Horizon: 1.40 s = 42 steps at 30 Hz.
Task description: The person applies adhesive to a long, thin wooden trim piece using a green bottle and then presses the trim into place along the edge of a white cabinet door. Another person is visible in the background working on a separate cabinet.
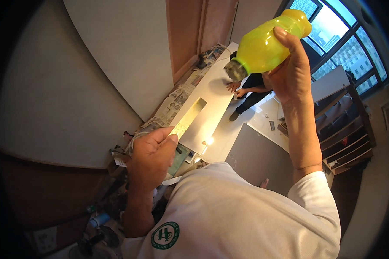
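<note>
My right hand (293,71) is raised at the upper right, fingers wrapped round a yellow-green squeezable bottle (264,48). The bottle is tilted, its dirty dark cap (236,70) pointing down and left. Lower and to the left, my left hand (153,154) pinches a narrow flat strip (191,116) between thumb and fingers. Pale yellow near the hand, the strip darkens toward its far end; its material I cannot tell. The cap and the strip are apart. Beyond both lies a long white board (207,93).
Another person's hands (239,90) are over the board's far side. Newspaper (173,101) lines the board's left edge. A grey panel (259,157) lies on the right, near a slatted wooden rack (343,129). Large pale panels (112,47) stand at left; a blue container (99,220) sits lower left.
</note>
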Available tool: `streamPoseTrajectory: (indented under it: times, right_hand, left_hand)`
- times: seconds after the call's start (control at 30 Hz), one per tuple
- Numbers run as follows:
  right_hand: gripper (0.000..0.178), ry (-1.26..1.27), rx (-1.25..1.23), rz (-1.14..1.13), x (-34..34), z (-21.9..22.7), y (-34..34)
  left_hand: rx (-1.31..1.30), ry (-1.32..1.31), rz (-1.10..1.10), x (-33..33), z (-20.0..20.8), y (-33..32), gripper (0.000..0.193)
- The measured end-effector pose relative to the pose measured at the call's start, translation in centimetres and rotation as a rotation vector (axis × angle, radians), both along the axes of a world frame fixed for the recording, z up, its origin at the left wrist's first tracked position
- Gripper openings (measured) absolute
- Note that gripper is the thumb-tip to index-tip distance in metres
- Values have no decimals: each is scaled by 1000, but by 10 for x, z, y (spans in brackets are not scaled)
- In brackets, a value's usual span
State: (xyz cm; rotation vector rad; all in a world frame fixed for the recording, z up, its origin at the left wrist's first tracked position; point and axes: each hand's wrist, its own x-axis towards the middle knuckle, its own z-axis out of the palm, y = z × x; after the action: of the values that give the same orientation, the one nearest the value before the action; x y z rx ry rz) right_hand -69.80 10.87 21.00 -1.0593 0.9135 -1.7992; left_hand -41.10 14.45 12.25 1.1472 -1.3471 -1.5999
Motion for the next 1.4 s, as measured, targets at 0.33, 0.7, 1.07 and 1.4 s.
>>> streamPoseTrajectory:
  times: [0.33,0.7,1.07,1.4]
  right_hand:
    - [27,836,-295,-164,42,-13,22]
    - [38,1205,-628,-187,49,-20,-4]
    - [42,1182,-481,-169,58,-22,-6]
    - [32,1173,-426,-169,48,-6,-3]
  left_hand:
    - [-57,-13,-52,-6,3,-2,27]
    - [28,-1,-44,-11,22,-11,28]
    - [11,75,-52,-9,12,-10,29]
    - [11,115,-14,-6,1,-8,27]
